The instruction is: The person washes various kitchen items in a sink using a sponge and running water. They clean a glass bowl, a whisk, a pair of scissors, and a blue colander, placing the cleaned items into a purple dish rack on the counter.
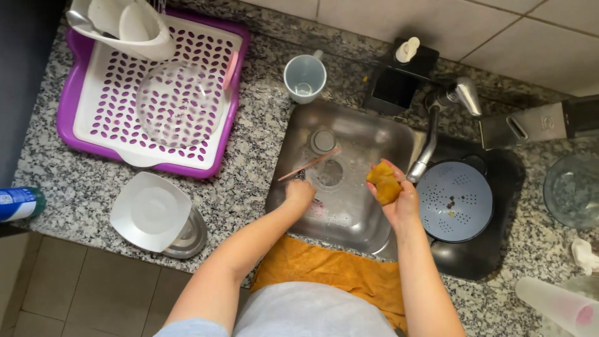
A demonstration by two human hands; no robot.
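Sponge (384,182), yellow-brown, sits pinched in the right hand (399,200) over the steel sink (368,134), while the left hand (299,192) closes on the near end of a thin stick (310,164) whose long axis slants up and away toward the right hand.

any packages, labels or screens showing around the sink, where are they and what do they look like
Bottle: lying at the far left edge of the granite counter, blue with a white label and a green end.
Soap dispenser: behind the sink by the wall tiles, white pump on a black holder, no label visible.
Clear bottle: bottom right corner, translucent with a pink end, no label showing.
No screens or signs in view.
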